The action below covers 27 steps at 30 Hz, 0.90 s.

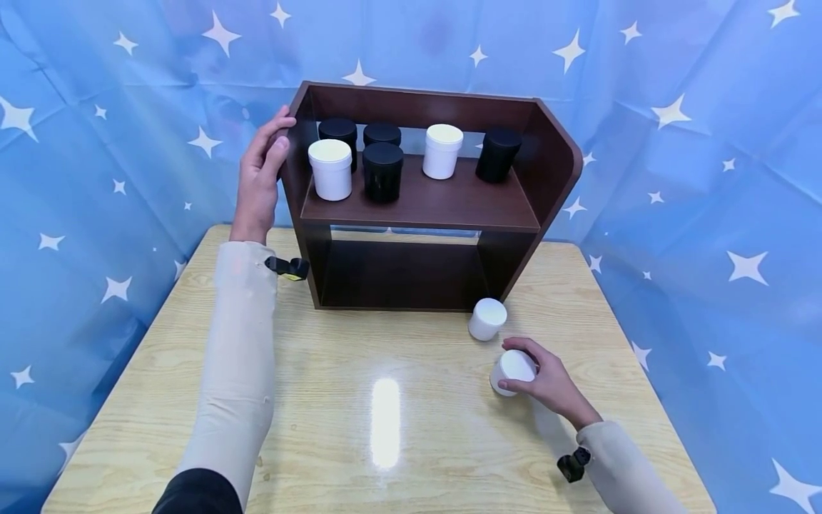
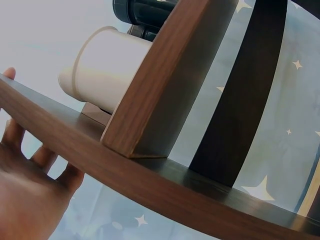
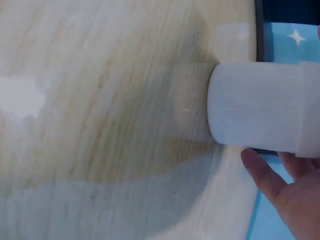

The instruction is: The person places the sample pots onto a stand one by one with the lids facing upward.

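A white lidded jar (image 1: 511, 373) is held by my right hand (image 1: 546, 382), thumb on its near side and fingers on its far side. In the right wrist view that jar (image 3: 260, 107) has its base close over the tabletop, with fingers (image 3: 265, 175) along its side. My left hand (image 1: 260, 168) grips the left side panel of a dark brown two-tier shelf (image 1: 420, 196). The left wrist view shows one fingertip (image 2: 9, 73) over the panel's edge and the other fingers against its outer face. Another white jar (image 1: 487, 319) stands by the shelf's front right corner.
On the upper tier stand two white jars, one left (image 1: 331, 171) and one right of middle (image 1: 442, 151), plus several black jars, including one at front (image 1: 382, 173) and one at right (image 1: 497, 155). The wooden table (image 1: 308, 400) backs onto a blue starry curtain (image 1: 674, 178).
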Each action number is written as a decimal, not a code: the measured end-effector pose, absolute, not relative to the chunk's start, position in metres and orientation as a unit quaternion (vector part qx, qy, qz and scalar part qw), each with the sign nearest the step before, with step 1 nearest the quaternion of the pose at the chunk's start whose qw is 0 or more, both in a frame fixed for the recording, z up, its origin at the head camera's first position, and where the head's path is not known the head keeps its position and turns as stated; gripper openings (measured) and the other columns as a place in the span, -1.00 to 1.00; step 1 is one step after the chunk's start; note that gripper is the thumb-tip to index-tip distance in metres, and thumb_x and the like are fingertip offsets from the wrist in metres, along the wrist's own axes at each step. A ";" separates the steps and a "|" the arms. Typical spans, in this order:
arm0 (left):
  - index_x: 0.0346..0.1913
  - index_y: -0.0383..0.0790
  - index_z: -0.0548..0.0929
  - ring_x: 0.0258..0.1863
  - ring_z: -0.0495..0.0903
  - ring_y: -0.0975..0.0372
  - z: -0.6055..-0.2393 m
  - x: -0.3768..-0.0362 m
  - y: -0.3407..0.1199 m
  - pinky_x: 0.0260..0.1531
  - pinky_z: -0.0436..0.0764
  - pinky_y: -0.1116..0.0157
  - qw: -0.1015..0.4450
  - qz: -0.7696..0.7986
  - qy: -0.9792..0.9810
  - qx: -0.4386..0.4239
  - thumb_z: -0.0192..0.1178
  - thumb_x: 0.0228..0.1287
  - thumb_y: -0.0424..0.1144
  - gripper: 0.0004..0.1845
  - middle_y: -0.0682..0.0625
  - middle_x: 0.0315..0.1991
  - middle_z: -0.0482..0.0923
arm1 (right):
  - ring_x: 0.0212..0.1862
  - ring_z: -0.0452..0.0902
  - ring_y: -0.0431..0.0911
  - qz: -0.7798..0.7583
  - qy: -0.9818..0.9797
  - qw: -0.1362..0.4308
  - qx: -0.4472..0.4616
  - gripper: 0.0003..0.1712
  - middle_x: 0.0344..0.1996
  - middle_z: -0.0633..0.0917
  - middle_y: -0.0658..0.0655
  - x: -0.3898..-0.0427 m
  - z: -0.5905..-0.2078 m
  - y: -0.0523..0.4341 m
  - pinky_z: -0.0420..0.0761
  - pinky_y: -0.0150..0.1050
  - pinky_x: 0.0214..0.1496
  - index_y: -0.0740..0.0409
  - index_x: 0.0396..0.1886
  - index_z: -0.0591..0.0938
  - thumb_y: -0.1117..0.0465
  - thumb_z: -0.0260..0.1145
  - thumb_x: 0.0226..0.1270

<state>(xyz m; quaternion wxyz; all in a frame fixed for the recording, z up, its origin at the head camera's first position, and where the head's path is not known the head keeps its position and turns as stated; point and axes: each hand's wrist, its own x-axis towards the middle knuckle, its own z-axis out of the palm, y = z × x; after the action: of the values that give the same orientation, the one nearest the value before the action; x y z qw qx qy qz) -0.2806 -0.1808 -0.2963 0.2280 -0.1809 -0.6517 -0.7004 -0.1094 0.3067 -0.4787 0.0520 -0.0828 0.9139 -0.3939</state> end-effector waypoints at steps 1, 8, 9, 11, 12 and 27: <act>0.31 -0.10 0.55 0.57 0.16 0.32 -0.296 -0.279 -0.180 0.59 0.17 0.20 0.228 -0.701 -0.651 -0.181 0.03 0.51 -0.15 -0.60 0.18 0.54 0.27 | 0.27 0.44 0.01 -0.394 0.914 0.052 -0.081 -0.17 0.24 0.63 0.11 -0.109 -0.480 0.308 0.45 -0.12 0.23 0.11 0.28 0.52 0.06 0.65 -0.01; 0.30 -0.12 0.56 0.57 0.16 0.33 -0.290 -0.270 -0.177 0.59 0.17 0.22 0.232 -0.700 -0.650 -0.181 0.03 0.50 -0.16 -0.60 0.15 0.54 0.28 | 0.12 0.47 -0.11 -0.385 0.919 0.049 -0.071 -0.19 0.22 0.63 0.12 -0.108 -0.486 0.312 0.50 -0.30 0.08 0.03 0.25 0.55 0.04 0.66 -0.04; 0.30 -0.13 0.56 0.57 0.16 0.33 -0.290 -0.271 -0.177 0.58 0.17 0.22 0.232 -0.701 -0.650 -0.181 0.03 0.50 -0.16 -0.60 0.15 0.54 0.28 | 0.12 0.47 -0.13 -0.385 0.919 0.049 -0.068 -0.19 0.22 0.63 0.13 -0.108 -0.486 0.312 0.49 -0.31 0.08 0.03 0.25 0.55 0.04 0.66 -0.04; 0.29 -0.13 0.56 0.57 0.16 0.33 -0.290 -0.272 -0.177 0.58 0.18 0.22 0.232 -0.701 -0.649 -0.182 0.03 0.50 -0.16 -0.61 0.14 0.54 0.28 | 0.12 0.48 -0.14 -0.384 0.920 0.048 -0.066 -0.19 0.22 0.63 0.15 -0.107 -0.487 0.312 0.47 -0.31 0.09 0.04 0.25 0.55 0.04 0.66 -0.04; 0.29 -0.13 0.56 0.57 0.17 0.33 -0.291 -0.272 -0.177 0.58 0.18 0.22 0.231 -0.702 -0.648 -0.183 0.03 0.50 -0.16 -0.61 0.14 0.54 0.28 | 0.12 0.48 -0.13 -0.383 0.920 0.049 -0.065 -0.19 0.21 0.64 0.16 -0.106 -0.488 0.313 0.47 -0.29 0.09 0.04 0.25 0.55 0.03 0.66 -0.04; 0.26 0.00 0.59 0.57 0.15 0.34 -0.299 -0.285 -0.182 0.58 0.17 0.24 0.232 -0.705 -0.644 -0.186 0.03 0.50 -0.16 -0.64 0.16 0.54 0.27 | 0.13 0.51 0.04 -0.384 0.920 0.044 -0.057 -0.14 0.15 0.66 0.24 -0.104 -0.487 0.310 0.47 -0.27 0.07 0.11 0.29 0.52 0.08 0.66 -0.05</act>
<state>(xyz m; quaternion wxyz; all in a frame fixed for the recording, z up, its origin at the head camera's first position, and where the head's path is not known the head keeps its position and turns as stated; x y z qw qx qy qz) -0.2848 -0.1823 -0.2986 0.2317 -0.1862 -0.6438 -0.7051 -0.1035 0.3099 -0.4873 0.0439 -0.0571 0.9204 -0.3842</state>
